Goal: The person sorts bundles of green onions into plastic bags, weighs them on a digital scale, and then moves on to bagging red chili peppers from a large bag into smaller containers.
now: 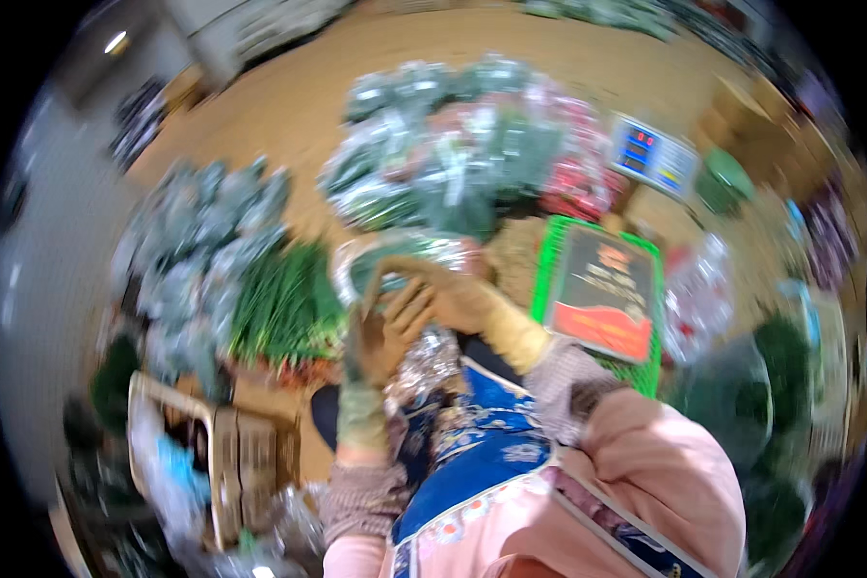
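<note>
Both hands wear brown and yellowish work gloves and meet in front of my lap. My left hand [379,343] points up with its fingers close to those of my right hand [441,289], which reaches across from the right. Motion blur hides whether either one grips anything. Just beyond the fingers lies a clear plastic bag of green vegetables [379,266]. Crumpled clear plastic [428,368] shows below the hands, over my lap. Left of my left hand is a pile of loose green stalks, apparently scallions [289,303], with reddish root ends toward me.
Bagged greens [433,159] are heaped ahead, more bags [202,231] at left. A digital scale [654,155] and green bowl [722,180] stand at right. Nearer are a green basket [547,267] bearing a dark printed package [600,289], and, lower left, a beige plastic crate [224,462].
</note>
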Motion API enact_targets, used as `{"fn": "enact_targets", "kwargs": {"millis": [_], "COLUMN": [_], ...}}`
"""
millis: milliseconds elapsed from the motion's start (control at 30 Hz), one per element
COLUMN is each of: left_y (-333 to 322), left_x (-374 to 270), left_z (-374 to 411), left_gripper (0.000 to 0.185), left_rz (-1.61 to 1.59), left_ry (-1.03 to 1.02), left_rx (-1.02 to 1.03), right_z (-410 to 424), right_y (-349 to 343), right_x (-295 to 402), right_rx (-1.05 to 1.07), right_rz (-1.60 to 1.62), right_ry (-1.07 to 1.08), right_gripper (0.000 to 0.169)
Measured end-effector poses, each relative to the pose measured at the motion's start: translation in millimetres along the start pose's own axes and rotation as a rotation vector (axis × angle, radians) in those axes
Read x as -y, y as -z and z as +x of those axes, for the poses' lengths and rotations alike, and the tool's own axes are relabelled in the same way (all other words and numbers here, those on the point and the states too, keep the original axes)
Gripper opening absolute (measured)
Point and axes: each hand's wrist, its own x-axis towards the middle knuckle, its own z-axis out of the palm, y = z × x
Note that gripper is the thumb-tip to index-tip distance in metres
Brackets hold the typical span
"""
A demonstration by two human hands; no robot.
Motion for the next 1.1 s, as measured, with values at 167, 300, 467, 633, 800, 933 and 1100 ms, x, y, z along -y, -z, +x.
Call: {"fn": "enact_targets", "kwargs": {"millis": [167,300,467,633,800,933,1100], "left_y": [33,36,104,159,165,169,139], "left_x": [9,3,41,61,90,90,122], "left_z": [20,30,30,52,66,72,78], "left_gripper": [0.052,0.041,0.033,0.026,0.043,0.046,0.048], "left_rz": [0.571,0.826,0.753,0.848,0.511,0.491,0.598], "left_ry": [0.147,0.120,0.095,0.327,0.435,0.442,0.500], "left_rx": [-0.051,-0.372,-0.479,-0.429,-0.467,-0.378,-0.385], "right_z": [-61,-151,-300,-412,-507,-447,-396], "right_y": [-20,24,38,52,55,50,54], "right_x": [34,47,6,-106,-168,-90,68], "right_rx": [-0.146,-0.479,-1.317,-1.628,-1.528,-1.657,-1.307], "right_rz": [-0.430,-0.317,-0.458,-0.193,-0.390,-0.548,-0.843], "right_ry": [0.049,0.099,-0.086,-0.340,0.157,-0.128,-0.182], "right_gripper": [0.046,0.046,0.042,0.019,0.016,0.009,0.019]}}
